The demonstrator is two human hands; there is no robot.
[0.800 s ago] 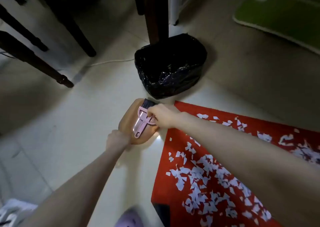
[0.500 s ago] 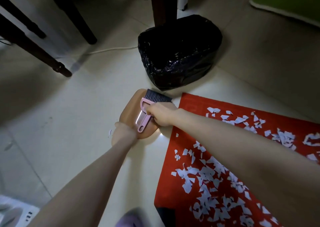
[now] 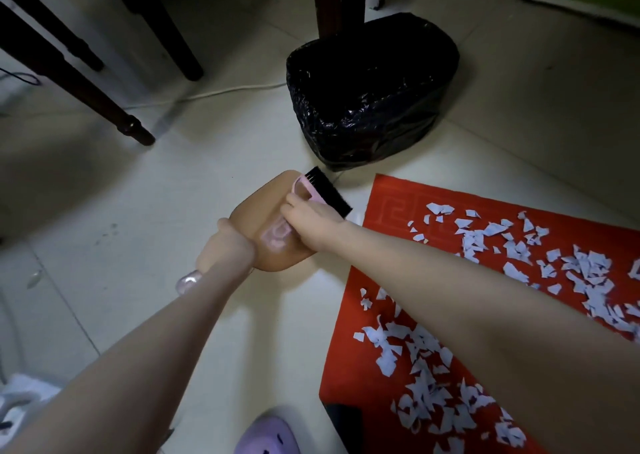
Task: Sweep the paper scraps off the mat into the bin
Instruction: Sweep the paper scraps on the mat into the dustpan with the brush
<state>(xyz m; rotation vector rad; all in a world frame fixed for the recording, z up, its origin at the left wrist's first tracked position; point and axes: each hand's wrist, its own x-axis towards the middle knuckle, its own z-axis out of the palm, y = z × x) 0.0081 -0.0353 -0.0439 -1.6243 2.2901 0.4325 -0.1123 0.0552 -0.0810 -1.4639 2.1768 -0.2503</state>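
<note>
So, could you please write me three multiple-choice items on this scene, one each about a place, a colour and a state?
1. Where does the bin stand relative to the mat?
A. On the mat
B. On the floor beyond the mat's far corner
C. Under the person's left arm

2. What colour is the mat?
A. Red
B. Blue
C. Grey

3. What is the right hand doing?
A. Resting flat on the floor
B. Holding a paper scrap
C. Gripping the pink brush over the dustpan

Answers:
1. B: the black-lined bin sits on pale tiles past the mat's corner.
2. A: the mat under the white paper scraps is red.
3. C: its fingers close on the brush handle above the tan dustpan, which the left hand holds.
</note>
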